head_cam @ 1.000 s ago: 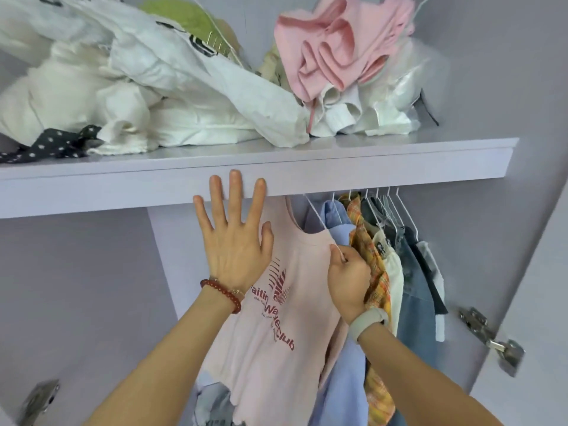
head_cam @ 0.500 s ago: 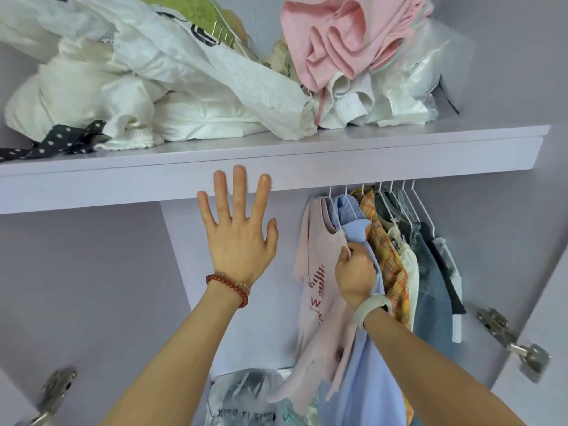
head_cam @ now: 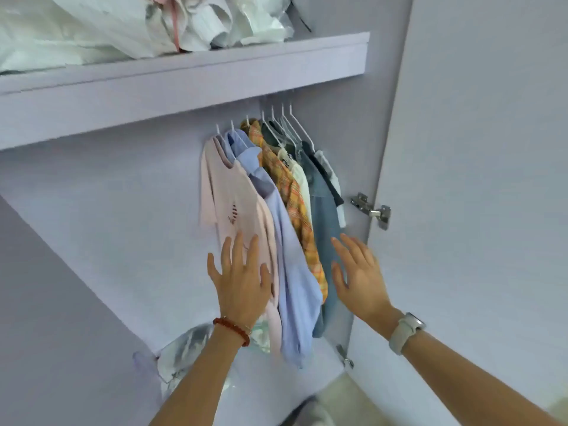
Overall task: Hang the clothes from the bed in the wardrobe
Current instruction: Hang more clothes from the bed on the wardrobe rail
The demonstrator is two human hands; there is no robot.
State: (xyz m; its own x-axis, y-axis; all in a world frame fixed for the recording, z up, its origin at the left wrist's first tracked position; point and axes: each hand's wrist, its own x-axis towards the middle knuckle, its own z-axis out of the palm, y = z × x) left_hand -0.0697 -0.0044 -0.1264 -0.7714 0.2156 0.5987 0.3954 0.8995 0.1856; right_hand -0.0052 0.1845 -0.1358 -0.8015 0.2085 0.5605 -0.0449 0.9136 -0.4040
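A pale pink T-shirt [head_cam: 233,192] with red print hangs at the left end of a row of clothes under the wardrobe shelf [head_cam: 184,87]. To its right hang a light blue shirt [head_cam: 292,272], an orange plaid shirt [head_cam: 295,204], a denim garment [head_cam: 322,216] and more, on white wire hangers [head_cam: 295,127]. My left hand [head_cam: 242,278], with a red bead bracelet, is spread flat in front of the pink T-shirt's lower part. My right hand [head_cam: 359,272], with a pale watch, is open beside the denim garment and holds nothing. The rail is hidden by the shelf.
White and pink clothes and plastic bags [head_cam: 123,26] are piled on the shelf. The open wardrobe door [head_cam: 476,179] stands at the right, with a metal hinge [head_cam: 373,210]. A clear plastic bag [head_cam: 184,352] lies at the wardrobe bottom. Lilac back wall to the left.
My right hand let go of the hanger and opened, dropping to the right of the clothes. My left hand came down to the pink T-shirt. The view shifted down and back.
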